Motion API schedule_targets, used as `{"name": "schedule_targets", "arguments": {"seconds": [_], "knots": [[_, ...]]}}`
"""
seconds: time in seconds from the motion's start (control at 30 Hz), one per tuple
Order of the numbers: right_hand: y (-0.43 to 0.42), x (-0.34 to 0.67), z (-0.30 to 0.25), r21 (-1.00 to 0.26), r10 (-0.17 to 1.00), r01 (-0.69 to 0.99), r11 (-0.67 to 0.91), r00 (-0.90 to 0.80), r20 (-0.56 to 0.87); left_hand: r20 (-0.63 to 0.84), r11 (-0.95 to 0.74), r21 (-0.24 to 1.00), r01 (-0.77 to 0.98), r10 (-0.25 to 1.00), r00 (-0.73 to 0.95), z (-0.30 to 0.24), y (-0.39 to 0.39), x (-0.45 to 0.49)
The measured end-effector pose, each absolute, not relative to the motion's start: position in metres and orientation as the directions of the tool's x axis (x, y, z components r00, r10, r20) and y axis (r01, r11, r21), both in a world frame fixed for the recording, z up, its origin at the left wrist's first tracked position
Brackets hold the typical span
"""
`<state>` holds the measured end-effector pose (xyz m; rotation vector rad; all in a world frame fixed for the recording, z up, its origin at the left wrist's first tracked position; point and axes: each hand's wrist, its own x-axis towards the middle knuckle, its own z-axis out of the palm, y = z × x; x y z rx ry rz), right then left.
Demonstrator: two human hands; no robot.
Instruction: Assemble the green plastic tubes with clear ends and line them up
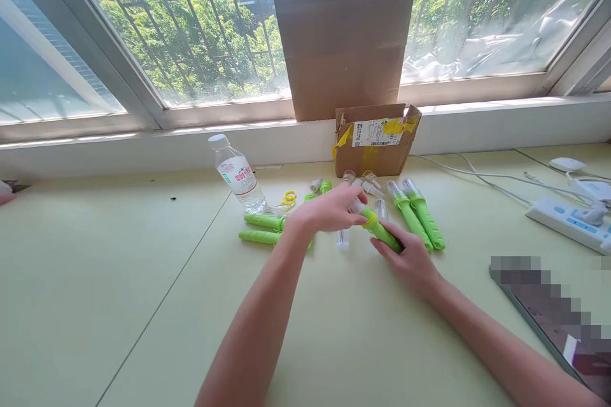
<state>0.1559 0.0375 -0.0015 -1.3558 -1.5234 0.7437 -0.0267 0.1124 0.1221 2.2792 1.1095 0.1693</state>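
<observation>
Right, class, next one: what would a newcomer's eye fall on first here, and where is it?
Probably the bright green stick near the middle, with the right hand around its lower part and the left hand gripping its pale upper end. Just to its right lie two more green sticks with clear tops. Behind them, a cardboard box with yellow tape stands below a tall brown panel.

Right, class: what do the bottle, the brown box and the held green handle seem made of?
Bottle: probably glossy clear plastic; it is see-through.
Brown box: matte cardboard, by its thin, uneven top edges.
Green handle: perhaps smooth plastic, evenly coloured.
</observation>
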Motion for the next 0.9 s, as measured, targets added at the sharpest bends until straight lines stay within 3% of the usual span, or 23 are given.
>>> {"name": "schedule_targets", "arguments": {"seconds": [0.23,0.57,0.73,0.9], "knots": [[0.038,0.155,-0.003,-0.903,0.961,0.396,0.166,0.142,0.238,-0.050,-0.515,0.558,0.650,0.762,0.646,0.121,0.111,-0.017],[0.038,0.157,-0.003,-0.901,0.956,0.388,0.194,0.130,0.262,0.174,-0.600,0.616,0.510,0.735,0.655,0.118,0.108,-0.008],[0.039,0.158,-0.002,-0.879,0.951,0.428,0.210,0.118,0.285,0.221,-0.576,0.715,0.397,0.725,0.652,0.117,0.110,-0.008],[0.038,0.157,0.003,-0.925,0.972,0.337,0.177,0.087,0.217,0.240,-0.520,0.795,0.312,0.742,0.626,0.112,0.112,-0.005]]}}
